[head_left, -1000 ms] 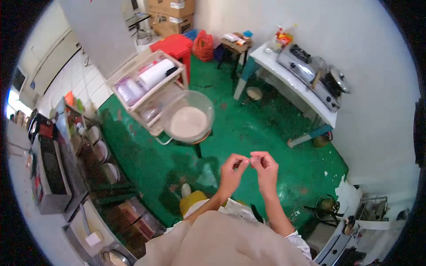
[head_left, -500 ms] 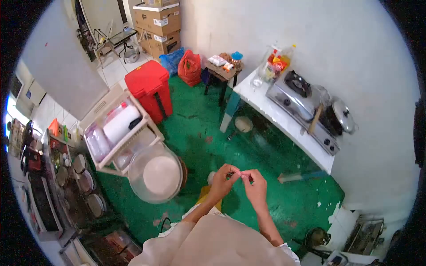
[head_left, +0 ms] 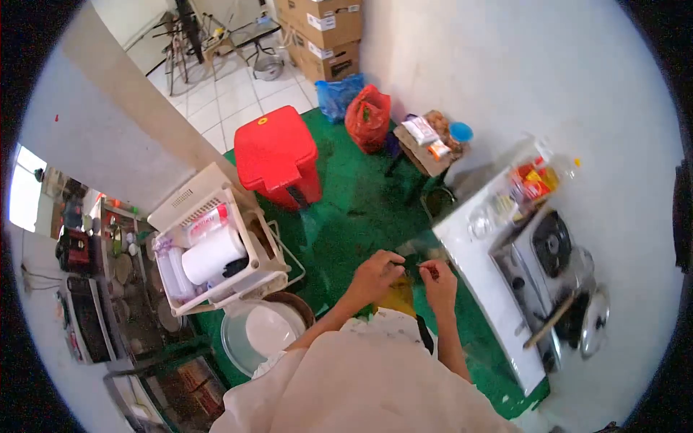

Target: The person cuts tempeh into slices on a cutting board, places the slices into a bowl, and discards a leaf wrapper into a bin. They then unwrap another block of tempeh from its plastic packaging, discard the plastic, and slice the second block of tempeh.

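Note:
My left hand [head_left: 374,277] is in front of my body at the lower middle, its fingers curled together. Close to its right, my right hand [head_left: 438,280] has its thumb and fingers pinched. A small gap lies between the two hands. Whatever either hand holds, if anything, is too small to make out. Beneath them are the green floor [head_left: 346,224] and a bit of yellow cloth [head_left: 397,297]. The white table [head_left: 462,242] stands just right of my right hand.
A red bin [head_left: 276,148], a beige rack [head_left: 254,270] and a clear tub [head_left: 238,339] stand left. A gas stove [head_left: 530,252] with pans is on the right table. Behind are a small stool [head_left: 419,155], a red bag [head_left: 368,119] and boxes [head_left: 328,36].
The view has turned and moved forward, so the bin and stool look nearer. My hands, touching at the fingertips before, are now slightly apart.

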Action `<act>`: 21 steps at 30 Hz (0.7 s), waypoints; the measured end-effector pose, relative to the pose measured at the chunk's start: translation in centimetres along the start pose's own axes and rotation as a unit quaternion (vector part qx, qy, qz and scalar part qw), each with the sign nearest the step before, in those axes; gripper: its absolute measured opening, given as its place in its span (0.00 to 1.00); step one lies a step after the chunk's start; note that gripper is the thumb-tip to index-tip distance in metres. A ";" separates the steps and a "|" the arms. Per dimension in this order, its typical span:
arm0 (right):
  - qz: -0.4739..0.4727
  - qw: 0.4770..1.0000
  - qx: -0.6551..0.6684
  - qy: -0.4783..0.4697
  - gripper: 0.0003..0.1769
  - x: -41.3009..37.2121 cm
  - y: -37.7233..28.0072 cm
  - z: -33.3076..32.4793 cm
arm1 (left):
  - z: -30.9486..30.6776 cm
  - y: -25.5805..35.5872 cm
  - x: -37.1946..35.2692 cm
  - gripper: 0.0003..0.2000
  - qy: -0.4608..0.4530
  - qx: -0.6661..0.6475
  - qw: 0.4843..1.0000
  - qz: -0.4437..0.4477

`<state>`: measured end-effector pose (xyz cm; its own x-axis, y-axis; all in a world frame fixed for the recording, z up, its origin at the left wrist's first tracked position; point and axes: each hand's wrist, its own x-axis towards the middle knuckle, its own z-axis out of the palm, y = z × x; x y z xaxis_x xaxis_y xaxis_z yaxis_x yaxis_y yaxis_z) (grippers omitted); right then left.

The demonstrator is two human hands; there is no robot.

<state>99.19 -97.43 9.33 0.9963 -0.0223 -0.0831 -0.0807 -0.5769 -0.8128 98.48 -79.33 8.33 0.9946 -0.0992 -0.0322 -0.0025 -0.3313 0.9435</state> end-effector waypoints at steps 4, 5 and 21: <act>-0.053 0.996 0.019 -0.069 0.08 11.6 -1.8 1.6 | -3.8 -2.1 7.7 0.09 0.111 -0.048 0.991 -0.057; -0.067 0.995 -0.010 -0.072 0.06 14.7 -2.8 1.9 | -5.0 -2.6 9.3 0.08 0.128 -0.028 0.989 -0.072; -0.237 0.930 0.108 -0.258 0.08 49.3 -24.8 25.7 | -27.8 -14.0 30.3 0.10 0.438 -0.143 0.876 -0.140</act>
<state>149.52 -63.26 10.54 0.7785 0.6205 0.0942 0.3051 -0.2431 -0.9208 131.51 -51.57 3.31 0.6504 0.7486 -0.1284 0.1553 0.0344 0.9873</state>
